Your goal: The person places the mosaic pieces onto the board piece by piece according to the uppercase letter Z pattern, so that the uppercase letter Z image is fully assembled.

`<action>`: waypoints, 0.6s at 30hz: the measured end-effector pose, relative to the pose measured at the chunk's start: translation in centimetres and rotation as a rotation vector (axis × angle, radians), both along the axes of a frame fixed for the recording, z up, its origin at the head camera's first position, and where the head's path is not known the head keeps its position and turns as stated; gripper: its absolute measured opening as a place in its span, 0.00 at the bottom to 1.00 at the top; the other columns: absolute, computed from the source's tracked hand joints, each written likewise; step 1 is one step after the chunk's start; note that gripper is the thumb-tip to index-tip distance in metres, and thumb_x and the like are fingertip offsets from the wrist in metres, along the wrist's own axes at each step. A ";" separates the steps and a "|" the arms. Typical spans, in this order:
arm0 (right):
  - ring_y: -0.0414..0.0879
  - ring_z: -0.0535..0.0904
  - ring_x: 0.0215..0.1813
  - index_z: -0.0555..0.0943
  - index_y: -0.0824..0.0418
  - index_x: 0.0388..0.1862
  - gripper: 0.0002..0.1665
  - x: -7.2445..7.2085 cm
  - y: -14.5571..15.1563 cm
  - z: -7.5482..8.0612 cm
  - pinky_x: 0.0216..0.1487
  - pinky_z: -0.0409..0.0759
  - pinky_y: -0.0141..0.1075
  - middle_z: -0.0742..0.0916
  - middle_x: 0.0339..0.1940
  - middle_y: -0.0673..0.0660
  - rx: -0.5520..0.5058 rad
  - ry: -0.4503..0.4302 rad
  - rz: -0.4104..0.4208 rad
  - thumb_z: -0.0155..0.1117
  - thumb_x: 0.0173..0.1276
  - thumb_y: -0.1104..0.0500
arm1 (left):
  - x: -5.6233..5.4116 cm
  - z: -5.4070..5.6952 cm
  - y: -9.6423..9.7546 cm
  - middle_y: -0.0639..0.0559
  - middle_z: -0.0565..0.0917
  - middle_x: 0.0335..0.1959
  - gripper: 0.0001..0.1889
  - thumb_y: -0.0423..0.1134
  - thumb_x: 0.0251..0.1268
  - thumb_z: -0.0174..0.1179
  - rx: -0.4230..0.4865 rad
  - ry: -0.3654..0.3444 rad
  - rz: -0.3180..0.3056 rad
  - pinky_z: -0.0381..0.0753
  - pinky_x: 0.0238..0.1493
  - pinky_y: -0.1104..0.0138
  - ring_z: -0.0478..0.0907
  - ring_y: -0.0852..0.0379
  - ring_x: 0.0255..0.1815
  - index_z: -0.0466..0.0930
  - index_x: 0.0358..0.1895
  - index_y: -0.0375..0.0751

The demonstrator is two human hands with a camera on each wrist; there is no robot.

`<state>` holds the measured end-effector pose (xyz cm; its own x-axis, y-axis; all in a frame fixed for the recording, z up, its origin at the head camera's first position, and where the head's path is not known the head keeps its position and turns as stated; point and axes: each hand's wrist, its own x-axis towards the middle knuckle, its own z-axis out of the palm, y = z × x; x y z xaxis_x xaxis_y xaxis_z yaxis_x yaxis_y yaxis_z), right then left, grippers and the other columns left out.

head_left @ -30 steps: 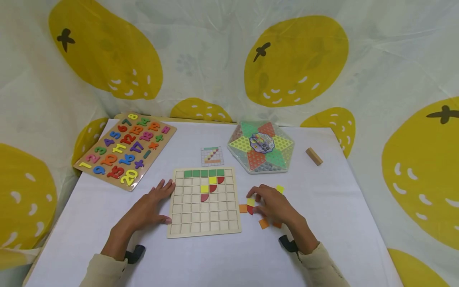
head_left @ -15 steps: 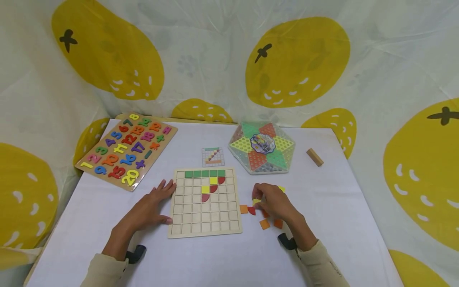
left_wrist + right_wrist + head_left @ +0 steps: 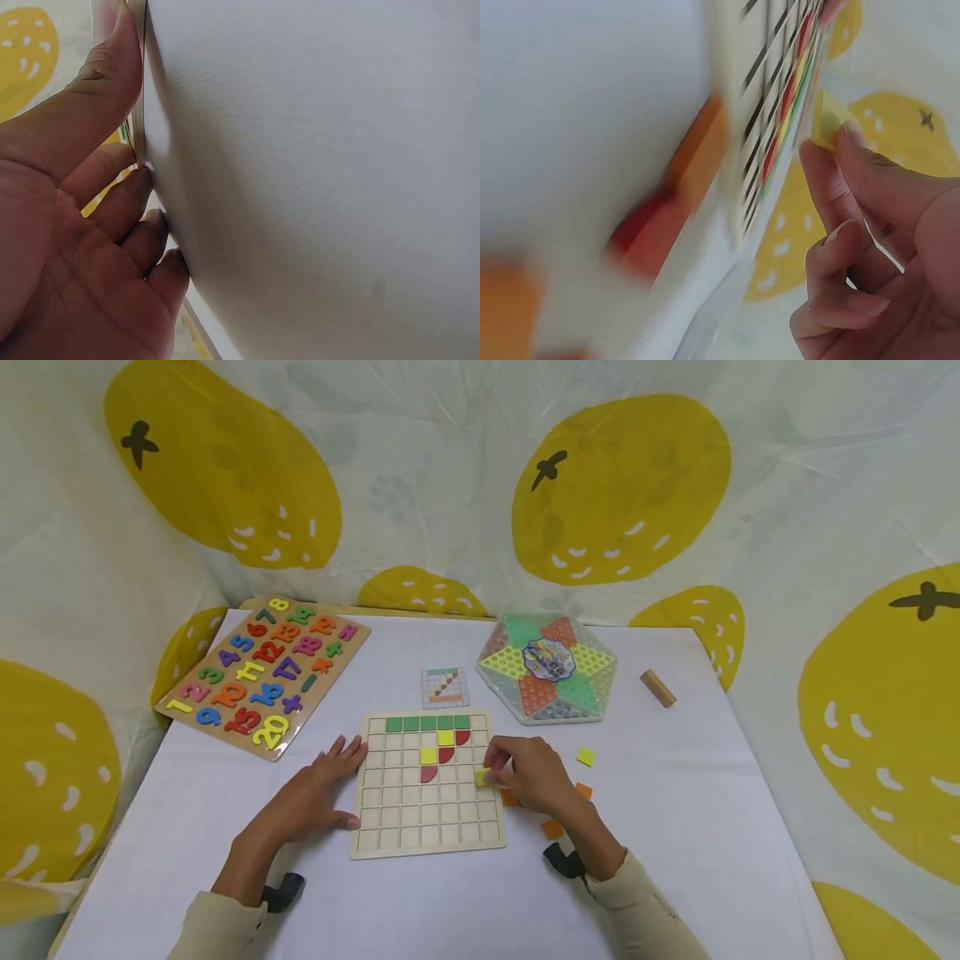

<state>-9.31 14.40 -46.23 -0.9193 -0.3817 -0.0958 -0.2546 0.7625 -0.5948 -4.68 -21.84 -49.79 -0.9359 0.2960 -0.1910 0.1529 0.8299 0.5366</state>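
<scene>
A square wooden grid board (image 3: 427,827) lies in front of me, with a row of green tiles (image 3: 427,723) along its top and a diagonal of yellow squares and red quarter-circles below. My right hand (image 3: 531,772) pinches a yellow square tile (image 3: 828,120) between thumb and forefinger, over the board's right edge. My left hand (image 3: 318,789) rests at the board's left edge, fingers spread and relaxed; in the left wrist view its thumb and fingertips touch the rim. Beside the board, partly under my right hand, lie orange tiles (image 3: 552,830) and a red quarter-circle (image 3: 641,236).
Behind the board lies a small pattern card (image 3: 444,687). A hexagonal star-board game (image 3: 547,668) sits at the back, a number puzzle board (image 3: 262,677) at the back left. A wooden block (image 3: 657,688) and a loose yellow tile (image 3: 586,757) are to the right.
My right hand has picked up the yellow tile from the loose pieces and carried it left to the board's right edge. My left hand stays at the board's left edge.
</scene>
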 end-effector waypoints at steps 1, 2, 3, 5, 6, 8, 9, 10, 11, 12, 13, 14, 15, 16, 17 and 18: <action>0.40 0.74 0.27 0.83 0.44 0.33 0.12 0.0 -0.7 0.1 0.31 0.70 0.33 0.84 0.27 0.39 -0.001 -0.005 0.009 0.81 0.65 0.56 | 0.0 0.0 0.0 0.46 0.55 0.88 0.66 0.47 0.38 0.88 0.000 -0.002 0.000 0.51 0.86 0.37 0.46 0.36 0.90 0.57 0.85 0.47; 0.41 0.74 0.29 0.83 0.44 0.33 0.12 -0.1 -1.4 0.1 0.32 0.71 0.33 0.84 0.27 0.39 -0.004 -0.007 0.017 0.81 0.65 0.56 | 0.0 0.0 0.0 0.46 0.55 0.88 0.66 0.47 0.38 0.88 0.002 -0.003 0.001 0.51 0.86 0.37 0.46 0.36 0.90 0.57 0.85 0.46; 0.41 0.75 0.30 0.83 0.45 0.33 0.12 -0.1 -2.1 0.1 0.34 0.71 0.34 0.84 0.27 0.40 -0.008 -0.011 0.024 0.81 0.65 0.56 | 0.0 0.0 0.0 0.45 0.55 0.88 0.67 0.47 0.38 0.88 0.002 -0.005 0.001 0.51 0.86 0.37 0.46 0.36 0.90 0.57 0.85 0.46; 0.41 0.77 0.33 0.83 0.46 0.32 0.12 -0.2 -3.4 0.2 0.36 0.72 0.35 0.85 0.27 0.40 -0.020 -0.012 0.037 0.82 0.64 0.56 | -0.1 0.0 0.0 0.45 0.55 0.88 0.67 0.47 0.37 0.88 0.004 -0.004 -0.001 0.51 0.86 0.37 0.46 0.36 0.90 0.57 0.85 0.45; 0.40 0.78 0.34 0.83 0.46 0.32 0.12 -0.2 -4.0 0.1 0.37 0.73 0.35 0.85 0.27 0.41 -0.028 -0.015 0.044 0.82 0.63 0.57 | -0.1 0.1 0.0 0.45 0.56 0.88 0.67 0.47 0.37 0.88 0.005 -0.004 -0.003 0.51 0.86 0.37 0.46 0.35 0.90 0.57 0.85 0.45; 0.40 0.79 0.35 0.84 0.47 0.31 0.12 -0.3 -5.2 0.0 0.39 0.74 0.36 0.85 0.27 0.41 -0.038 -0.016 0.055 0.82 0.63 0.57 | -0.1 0.1 0.0 0.45 0.56 0.88 0.67 0.46 0.37 0.88 0.008 -0.004 -0.003 0.51 0.86 0.37 0.46 0.36 0.90 0.57 0.85 0.45; 0.39 0.79 0.36 0.84 0.47 0.30 0.12 -0.4 -5.8 0.0 0.39 0.75 0.36 0.85 0.27 0.41 -0.043 -0.021 0.058 0.83 0.63 0.57 | -0.1 0.1 0.0 0.45 0.56 0.88 0.67 0.46 0.37 0.88 0.009 -0.005 -0.003 0.51 0.86 0.37 0.46 0.36 0.90 0.57 0.85 0.45; 0.38 0.79 0.36 0.84 0.46 0.30 0.13 -0.5 -6.3 -0.1 0.39 0.75 0.35 0.85 0.26 0.40 -0.045 -0.023 0.063 0.83 0.62 0.57 | -0.1 0.1 0.0 0.45 0.56 0.88 0.67 0.46 0.37 0.88 0.011 -0.005 -0.003 0.51 0.86 0.37 0.46 0.36 0.90 0.57 0.85 0.45; 0.38 0.79 0.35 0.84 0.46 0.29 0.13 -0.6 -6.8 -0.2 0.39 0.75 0.35 0.84 0.26 0.40 -0.050 -0.029 0.065 0.83 0.62 0.58 | -0.1 0.1 0.0 0.45 0.56 0.88 0.67 0.46 0.37 0.88 0.012 -0.007 -0.003 0.51 0.86 0.37 0.46 0.36 0.90 0.57 0.85 0.45; 0.38 0.79 0.35 0.84 0.46 0.28 0.13 -0.7 -7.3 -0.3 0.38 0.76 0.35 0.84 0.25 0.40 -0.055 -0.035 0.065 0.83 0.61 0.58 | -0.1 0.1 0.0 0.45 0.55 0.88 0.66 0.46 0.37 0.88 0.012 -0.009 -0.003 0.51 0.86 0.37 0.46 0.36 0.90 0.57 0.85 0.46; 0.37 0.79 0.34 0.84 0.46 0.27 0.13 -0.8 -7.8 -0.4 0.37 0.76 0.34 0.84 0.25 0.40 -0.057 -0.039 0.063 0.84 0.61 0.58 | -0.1 0.1 0.0 0.45 0.55 0.88 0.66 0.46 0.37 0.88 0.014 -0.011 -0.002 0.51 0.86 0.37 0.45 0.36 0.90 0.57 0.85 0.46; 0.37 0.79 0.33 0.84 0.46 0.27 0.13 -0.9 -8.2 -0.6 0.36 0.76 0.33 0.84 0.24 0.41 -0.062 -0.044 0.060 0.84 0.60 0.58 | -0.1 0.1 0.0 0.45 0.55 0.88 0.66 0.46 0.37 0.88 0.016 -0.013 -0.001 0.51 0.86 0.37 0.45 0.36 0.90 0.57 0.85 0.46; 0.36 0.78 0.32 0.84 0.45 0.27 0.14 -1.0 -8.6 -0.7 0.35 0.75 0.32 0.83 0.23 0.41 -0.064 -0.047 0.057 0.84 0.60 0.57 | -0.1 0.1 0.0 0.46 0.55 0.88 0.66 0.47 0.38 0.88 0.017 -0.015 0.000 0.51 0.86 0.37 0.45 0.36 0.90 0.57 0.85 0.46; 0.36 0.78 0.31 0.84 0.46 0.27 0.14 -1.1 -9.1 -0.9 0.33 0.75 0.32 0.83 0.23 0.41 -0.063 -0.045 0.053 0.84 0.60 0.58 | -0.1 0.1 0.0 0.46 0.55 0.88 0.66 0.47 0.38 0.88 0.019 -0.015 0.000 0.51 0.86 0.37 0.45 0.36 0.90 0.57 0.85 0.46; 0.35 0.77 0.30 0.84 0.46 0.27 0.14 -1.2 -9.4 -1.0 0.32 0.74 0.31 0.83 0.22 0.41 -0.056 -0.041 0.047 0.84 0.60 0.58 | 0.0 0.1 0.0 0.46 0.55 0.88 0.66 0.47 0.38 0.88 0.021 -0.016 0.001 0.51 0.86 0.37 0.45 0.36 0.90 0.57 0.85 0.46; 0.35 0.76 0.30 0.83 0.45 0.27 0.14 -1.2 -9.8 -1.2 0.31 0.73 0.30 0.82 0.21 0.41 -0.044 -0.032 0.044 0.83 0.60 0.57 | 0.0 0.1 0.0 0.46 0.55 0.88 0.66 0.47 0.38 0.88 0.021 -0.015 0.001 0.51 0.86 0.36 0.45 0.36 0.90 0.57 0.85 0.46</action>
<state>-10.53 4.61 -47.45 -0.8985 -0.4258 -0.1068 -0.2676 0.7242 -0.6355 -4.70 -21.85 -49.66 -0.9333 0.2990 -0.1989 0.1436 0.8184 0.5564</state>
